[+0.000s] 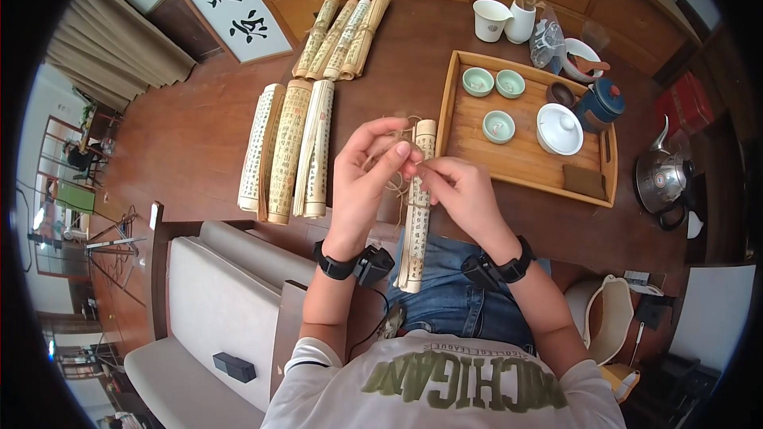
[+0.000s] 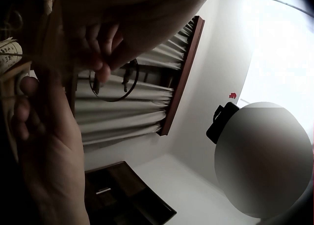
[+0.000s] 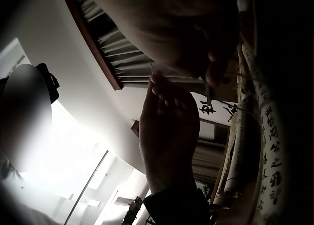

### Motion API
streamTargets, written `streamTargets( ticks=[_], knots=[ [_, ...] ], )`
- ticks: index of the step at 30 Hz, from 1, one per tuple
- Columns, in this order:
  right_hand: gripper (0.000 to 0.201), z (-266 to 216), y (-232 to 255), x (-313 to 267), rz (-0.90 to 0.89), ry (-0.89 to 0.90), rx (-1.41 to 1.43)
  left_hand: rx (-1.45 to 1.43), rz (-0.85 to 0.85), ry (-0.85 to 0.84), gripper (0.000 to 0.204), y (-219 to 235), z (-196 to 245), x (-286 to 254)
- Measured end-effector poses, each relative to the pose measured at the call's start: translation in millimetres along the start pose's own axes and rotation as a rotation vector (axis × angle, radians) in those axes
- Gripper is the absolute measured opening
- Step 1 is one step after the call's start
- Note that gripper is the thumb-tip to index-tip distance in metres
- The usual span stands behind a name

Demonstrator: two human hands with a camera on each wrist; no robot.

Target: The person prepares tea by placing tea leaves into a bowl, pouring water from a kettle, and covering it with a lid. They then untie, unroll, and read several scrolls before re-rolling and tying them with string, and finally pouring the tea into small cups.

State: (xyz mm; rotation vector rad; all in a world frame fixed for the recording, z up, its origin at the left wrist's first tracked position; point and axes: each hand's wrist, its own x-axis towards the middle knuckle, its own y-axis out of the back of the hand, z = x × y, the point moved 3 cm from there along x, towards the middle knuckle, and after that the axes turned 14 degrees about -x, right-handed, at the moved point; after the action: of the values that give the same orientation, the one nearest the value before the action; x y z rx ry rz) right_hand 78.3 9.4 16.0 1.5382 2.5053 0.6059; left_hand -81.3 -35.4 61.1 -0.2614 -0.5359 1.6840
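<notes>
Brown table (image 1: 413, 48), scroll (image 1: 417, 226) beneath left grip (image 1: 367, 168) and right grip (image 1: 469, 195)

Head view: brightly lit, fisheye-curved, black at corners. Wrist views: dim, hands (image 3: 169, 124) shadowed; glare at upper right (left wrist) and lower left (right wrist).

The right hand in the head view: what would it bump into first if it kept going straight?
Most likely the left hand, just up-left of the right hand in the picture, though depth between them is unclear.
</notes>
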Motion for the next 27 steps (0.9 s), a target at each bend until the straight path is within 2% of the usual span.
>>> streamTargets(
  ticks=[4,8,11,15,18,21,24,26,27],
  knots=[
    [0.017,-11.9,-1.8,1.3,0.068,0.254,-0.247,-0.033,0.035,-0.086,0.036,-5.5,1.4,5.3],
    [0.014,-19.5,-5.3,4.1,0.089,0.350,-0.353,0.050,0.068,-0.169,0.047,-18.3,7.4,7.9],
    [0.019,-31.7,0.8,4.2,-0.051,0.277,-0.329,0.137,0.030,-0.223,0.054,-27.0,7.4,7.6],
    [0.023,-34.9,5.3,4.9,0.000,0.255,-0.281,0.417,-0.107,-0.299,0.061,-31.4,3.4,1.2],
    [0.024,-26.0,4.6,6.9,0.006,0.257,-0.225,0.593,-0.256,-0.359,0.055,-32.4,7.9,-5.9],
    [0.020,-15.9,-1.5,9.5,0.085,0.500,-0.357,0.589,-0.387,-0.422,0.052,-35.5,14.4,-7.5],
    [0.016,-20.6,3.5,4.6,-0.096,0.320,-0.297,0.439,-0.451,-0.368,0.058,-28.8,23.2,-9.8],
    [0.015,-24.1,4.1,5.6,-0.076,0.299,-0.270,0.340,-0.432,-0.282,0.060,-21.9,26.7,-12.8],
    [0.015,-24.0,3.9,5.3,-0.070,0.284,-0.256,0.336,-0.391,-0.312,0.061,-20.8,26.7,-12.4]
  ],
)
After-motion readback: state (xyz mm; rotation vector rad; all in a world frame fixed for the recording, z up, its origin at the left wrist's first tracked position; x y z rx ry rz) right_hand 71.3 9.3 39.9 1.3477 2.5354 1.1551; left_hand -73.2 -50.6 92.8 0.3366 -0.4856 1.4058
